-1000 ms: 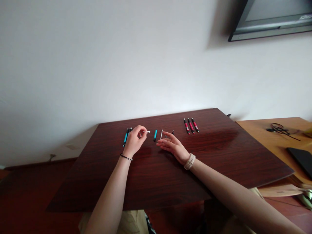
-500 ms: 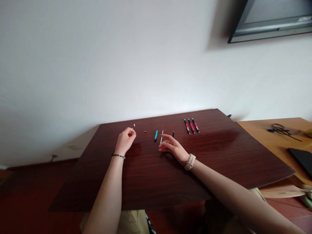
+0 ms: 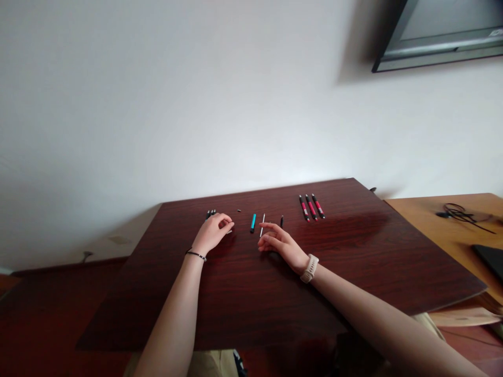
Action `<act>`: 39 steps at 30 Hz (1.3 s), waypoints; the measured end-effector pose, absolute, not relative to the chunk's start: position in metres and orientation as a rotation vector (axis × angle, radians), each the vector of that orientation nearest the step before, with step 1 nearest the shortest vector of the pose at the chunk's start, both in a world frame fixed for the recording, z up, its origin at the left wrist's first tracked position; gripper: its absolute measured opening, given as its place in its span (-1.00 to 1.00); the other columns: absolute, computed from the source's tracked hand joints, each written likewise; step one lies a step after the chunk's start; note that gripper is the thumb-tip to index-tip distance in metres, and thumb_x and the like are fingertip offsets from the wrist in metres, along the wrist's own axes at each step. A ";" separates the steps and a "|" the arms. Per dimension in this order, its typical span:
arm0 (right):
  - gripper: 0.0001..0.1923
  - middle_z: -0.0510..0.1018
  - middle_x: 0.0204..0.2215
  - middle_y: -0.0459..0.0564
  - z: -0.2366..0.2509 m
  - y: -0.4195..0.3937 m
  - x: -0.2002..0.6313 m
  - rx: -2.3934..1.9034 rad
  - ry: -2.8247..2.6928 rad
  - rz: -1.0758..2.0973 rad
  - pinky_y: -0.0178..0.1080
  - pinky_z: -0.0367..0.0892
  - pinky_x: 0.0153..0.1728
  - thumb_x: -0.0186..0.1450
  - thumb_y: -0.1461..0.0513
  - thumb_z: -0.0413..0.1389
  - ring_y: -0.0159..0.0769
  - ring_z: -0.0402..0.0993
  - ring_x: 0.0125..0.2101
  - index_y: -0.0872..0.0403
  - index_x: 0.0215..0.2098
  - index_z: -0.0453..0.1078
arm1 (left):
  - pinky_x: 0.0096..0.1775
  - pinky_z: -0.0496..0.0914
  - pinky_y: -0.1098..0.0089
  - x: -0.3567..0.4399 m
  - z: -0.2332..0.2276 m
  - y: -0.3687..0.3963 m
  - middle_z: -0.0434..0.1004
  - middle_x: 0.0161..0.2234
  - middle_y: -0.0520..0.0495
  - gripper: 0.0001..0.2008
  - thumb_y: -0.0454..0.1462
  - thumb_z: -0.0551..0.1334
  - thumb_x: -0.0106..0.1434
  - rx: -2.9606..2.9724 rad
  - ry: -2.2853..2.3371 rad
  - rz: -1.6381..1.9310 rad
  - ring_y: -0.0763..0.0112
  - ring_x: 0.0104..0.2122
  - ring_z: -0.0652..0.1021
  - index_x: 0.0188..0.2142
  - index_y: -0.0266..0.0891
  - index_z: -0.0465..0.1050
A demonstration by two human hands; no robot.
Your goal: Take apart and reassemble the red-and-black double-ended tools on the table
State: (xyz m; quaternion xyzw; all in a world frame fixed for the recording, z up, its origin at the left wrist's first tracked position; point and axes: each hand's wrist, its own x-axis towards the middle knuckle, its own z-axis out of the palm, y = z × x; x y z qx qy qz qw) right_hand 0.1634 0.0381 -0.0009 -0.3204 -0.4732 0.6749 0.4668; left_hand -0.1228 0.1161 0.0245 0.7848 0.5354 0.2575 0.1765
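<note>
My left hand (image 3: 214, 232) is pinched over the left part of the dark table (image 3: 243, 303), with a small whitish piece (image 3: 229, 232) at its fingertips. Just behind that hand, the tips of several black pens (image 3: 210, 213) show; the rest is covered. My right hand (image 3: 281, 245) hovers with fingers apart and holds nothing. Beyond its fingers lie a thin white pen refill (image 3: 263, 224) and a black pen part (image 3: 282, 221). A turquoise pen barrel (image 3: 253, 223) with a dark end rests between the hands. A tiny metallic piece (image 3: 239, 210) lies farther back.
Three red and black pens (image 3: 312, 208) lie side by side at the back right. A lighter wooden table (image 3: 416, 209) adjoins on the right, bearing a black cable (image 3: 459, 213) and a dark flat object (image 3: 489, 262). A screen (image 3: 440, 42) hangs on the wall.
My left hand has moved right and nearer to me, bringing the whitish piece along and uncovering the black pen tips. My right hand stays nearly in place. The view has shifted slightly.
</note>
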 end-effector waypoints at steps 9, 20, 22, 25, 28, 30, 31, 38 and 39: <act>-0.44 0.65 -0.27 -0.02 -0.002 0.038 0.162 -0.787 -1.216 1.625 -0.15 0.48 -0.18 0.39 -0.02 0.28 -0.24 0.63 -0.31 0.02 0.25 0.35 | -0.02 0.49 0.26 -0.121 0.019 0.144 0.63 -0.07 -0.13 -0.80 -0.32 0.21 0.40 2.319 1.698 0.937 0.25 -0.14 0.62 -0.06 -0.16 0.58; -0.46 0.65 -0.28 -0.03 0.000 0.038 0.161 -0.804 -1.241 1.599 -0.16 0.49 -0.20 0.42 -0.03 0.25 -0.26 0.63 -0.31 0.03 0.25 0.34 | 0.03 0.45 0.23 -0.069 0.008 0.202 0.61 -0.05 -0.17 -0.74 -0.40 0.17 0.42 2.609 1.527 0.549 0.15 -0.06 0.58 -0.11 -0.15 0.65; -0.46 0.66 -0.28 -0.02 0.000 0.038 0.161 -0.805 -1.249 1.593 -0.16 0.50 -0.20 0.42 -0.03 0.24 -0.25 0.64 -0.32 0.02 0.25 0.34 | -0.05 0.44 0.26 -0.067 0.008 0.199 0.59 -0.14 -0.16 -0.77 -0.38 0.17 0.43 2.615 1.552 0.543 0.18 -0.15 0.58 -0.21 -0.16 0.62; -0.45 0.66 -0.27 -0.02 -0.002 0.038 0.161 -0.805 -1.253 1.591 -0.15 0.50 -0.20 0.42 -0.04 0.24 -0.25 0.64 -0.32 0.02 0.26 0.34 | -0.11 0.43 0.29 -0.071 0.009 0.185 0.56 -0.22 -0.13 -0.80 -0.35 0.18 0.44 2.593 1.545 0.588 0.23 -0.24 0.58 -0.26 -0.16 0.58; -0.45 0.66 -0.28 -0.02 -0.003 0.039 0.161 -0.805 -1.257 1.587 -0.15 0.50 -0.18 0.42 -0.04 0.24 -0.25 0.64 -0.32 0.02 0.26 0.34 | -0.12 0.45 0.30 -0.080 0.012 0.166 0.59 -0.22 -0.09 -0.87 -0.32 0.21 0.41 2.485 1.480 0.723 0.25 -0.25 0.60 -0.25 -0.15 0.54; -0.45 0.66 -0.28 -0.02 -0.004 0.039 0.161 -0.809 -1.261 1.579 -0.15 0.49 -0.18 0.42 -0.04 0.24 -0.25 0.65 -0.31 0.02 0.26 0.35 | -0.11 0.47 0.31 -0.086 0.014 0.153 0.62 -0.21 -0.06 -0.90 -0.30 0.21 0.42 2.395 1.426 0.816 0.27 -0.23 0.62 -0.22 -0.14 0.52; -0.45 0.66 -0.28 -0.02 -0.005 0.039 0.161 -0.811 -1.263 1.576 -0.16 0.49 -0.19 0.42 -0.05 0.24 -0.25 0.65 -0.31 0.03 0.26 0.34 | -0.10 0.49 0.31 -0.088 0.015 0.146 0.63 -0.21 -0.05 -0.91 -0.29 0.21 0.42 2.351 1.409 0.848 0.28 -0.23 0.62 -0.21 -0.13 0.51; -0.41 0.65 -0.29 -0.02 -0.009 0.040 0.159 -0.810 -1.257 1.563 -0.15 0.48 -0.18 0.41 -0.07 0.24 -0.24 0.64 -0.31 0.04 0.26 0.34 | -0.01 0.53 0.26 -0.095 0.012 0.114 0.67 -0.13 -0.07 -0.85 -0.29 0.21 0.42 2.285 1.385 0.949 0.27 -0.16 0.65 -0.11 -0.12 0.57; -0.41 0.65 -0.29 -0.02 -0.009 0.040 0.159 -0.807 -1.254 1.564 -0.15 0.48 -0.18 0.41 -0.07 0.24 -0.24 0.64 -0.31 0.04 0.26 0.34 | 0.00 0.52 0.25 -0.095 0.011 0.110 0.66 -0.12 -0.09 -0.84 -0.28 0.20 0.43 2.295 1.394 0.966 0.26 -0.15 0.65 -0.11 -0.12 0.58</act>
